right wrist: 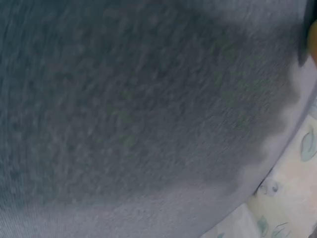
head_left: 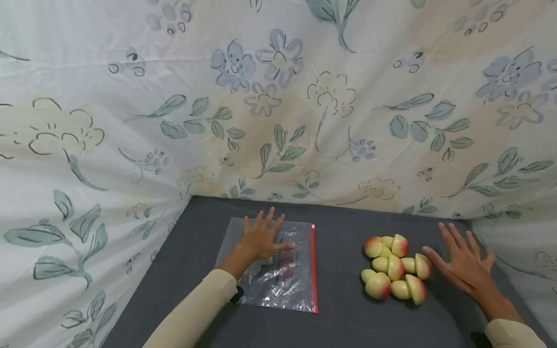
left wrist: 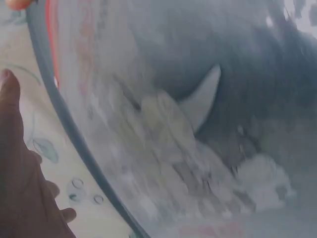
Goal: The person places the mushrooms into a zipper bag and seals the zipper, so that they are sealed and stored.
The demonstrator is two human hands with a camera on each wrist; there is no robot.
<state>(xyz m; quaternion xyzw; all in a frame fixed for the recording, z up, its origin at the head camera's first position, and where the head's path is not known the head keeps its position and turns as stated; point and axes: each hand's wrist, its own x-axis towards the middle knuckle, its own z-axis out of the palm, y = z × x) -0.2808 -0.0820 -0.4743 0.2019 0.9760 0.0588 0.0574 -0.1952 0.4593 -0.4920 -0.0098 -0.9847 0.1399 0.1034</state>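
The bag (head_left: 300, 290) is laid flat on the table (head_left: 339, 324), with the left hand (head_left: 258, 241) positioned over it, the fruit-like pieces (head_left: 395, 268) grouped to its right, the right hand (head_left: 467, 266) placed farther right of it beyond them, and the cloth (head_left: 278, 181) hung behind it.

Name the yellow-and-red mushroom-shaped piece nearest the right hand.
The mushroom-shaped piece farthest right in the head view; only its cap lies by the right hand.

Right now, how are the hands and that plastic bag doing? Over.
Left hand spread over plastic bag, contact unclear. Right hand spread beside yellow-red pieces, holding nothing. Bag flat; left hand hides part of it.
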